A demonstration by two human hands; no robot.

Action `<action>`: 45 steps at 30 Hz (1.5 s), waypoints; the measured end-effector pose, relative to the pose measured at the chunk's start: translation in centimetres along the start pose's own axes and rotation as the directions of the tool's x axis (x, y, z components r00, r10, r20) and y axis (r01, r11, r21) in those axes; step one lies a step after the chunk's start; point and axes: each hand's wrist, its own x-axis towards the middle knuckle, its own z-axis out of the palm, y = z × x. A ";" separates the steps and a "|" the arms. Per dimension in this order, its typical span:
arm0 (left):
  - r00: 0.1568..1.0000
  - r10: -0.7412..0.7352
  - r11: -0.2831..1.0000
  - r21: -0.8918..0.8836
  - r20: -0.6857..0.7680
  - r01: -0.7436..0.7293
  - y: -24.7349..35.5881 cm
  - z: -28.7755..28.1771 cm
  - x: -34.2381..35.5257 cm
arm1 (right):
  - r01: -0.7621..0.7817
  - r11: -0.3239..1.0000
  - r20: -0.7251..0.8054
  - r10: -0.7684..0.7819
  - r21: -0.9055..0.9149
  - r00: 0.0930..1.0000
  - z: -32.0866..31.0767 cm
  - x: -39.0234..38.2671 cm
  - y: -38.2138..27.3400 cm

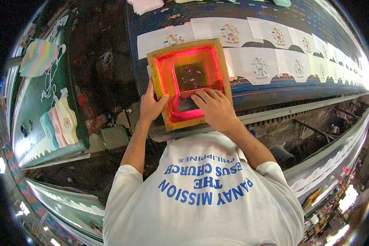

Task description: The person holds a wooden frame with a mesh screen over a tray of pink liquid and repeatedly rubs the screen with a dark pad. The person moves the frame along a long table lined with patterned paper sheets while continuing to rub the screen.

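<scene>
My left hand (151, 102) grips the left edge of a square wooden screen-printing frame (157, 55), whose mesh is bordered in bright pink, with a small multicoloured pattern at its centre. Inside the frame's lower part, my right hand (215, 108) has its fingers bent over a dark band; what they hold, if anything, I cannot make out. The frame rests at the near edge of a long dark table (258, 93) lined with rows of white garment pieces (254, 65), several bearing printed designs.
On the left, a green board (33, 102) carries striped cloth (39, 57), white cords and pastel pieces (63, 127). A metal rail (299, 107) runs along the table's front. More long boards (320, 164) with pieces lie at lower right and lower left.
</scene>
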 end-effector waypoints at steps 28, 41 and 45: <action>0.998 0.048 0.999 -0.017 0.049 -0.047 -1.2 -0.5 -0.2 | 0.060 0.998 0.115 -0.061 0.012 0.992 -0.8 13.6 4.2; 0.993 -0.086 0.996 -0.001 0.083 0.087 -0.5 -0.9 0.1 | 0.294 0.951 0.172 -0.306 0.092 0.936 -1.4 1.7 2.5; 0.989 -0.095 0.995 -0.015 0.115 0.098 -0.1 -1.3 0.0 | 0.158 0.987 0.054 -0.158 0.016 0.986 -2.3 2.1 2.8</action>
